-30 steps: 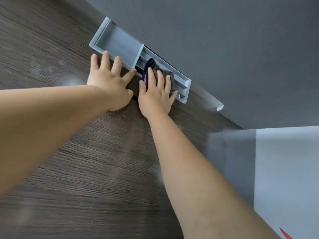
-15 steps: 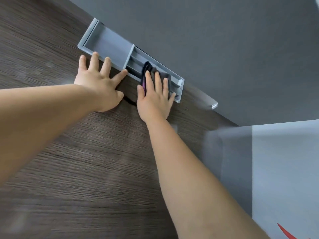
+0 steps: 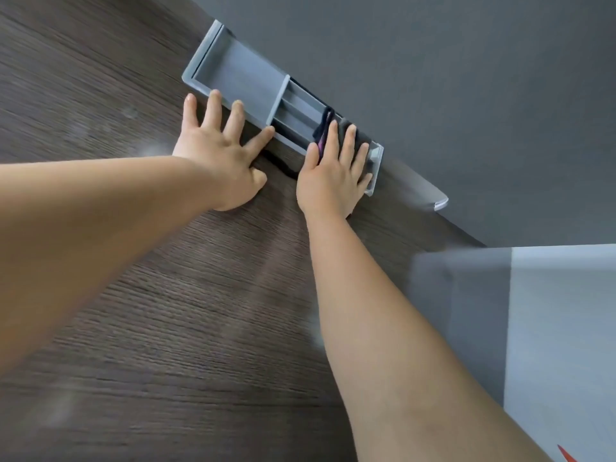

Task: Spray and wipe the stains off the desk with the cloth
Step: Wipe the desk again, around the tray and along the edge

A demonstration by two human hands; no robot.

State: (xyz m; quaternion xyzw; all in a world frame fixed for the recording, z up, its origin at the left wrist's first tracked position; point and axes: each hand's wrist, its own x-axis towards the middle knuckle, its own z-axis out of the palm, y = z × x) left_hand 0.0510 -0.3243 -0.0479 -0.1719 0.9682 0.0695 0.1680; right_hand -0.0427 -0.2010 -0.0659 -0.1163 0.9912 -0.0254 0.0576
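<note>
I see my L hand (image 3: 220, 161) flat on the desk (image 3: 166, 295), fingers spread, holding nothing, tips by the grey tray (image 3: 240, 65). R hand (image 3: 333, 176) presses w/ straight fingers on the dark cloth (image 3: 363, 136), over the tray's right end.

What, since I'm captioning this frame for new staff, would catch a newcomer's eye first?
The right hand presses a dark cloth into the right end of a grey tray at the far edge of the dark wood desk. The left hand lies spread flat on the desk beside it, fingertips at the tray's front rim.
</note>
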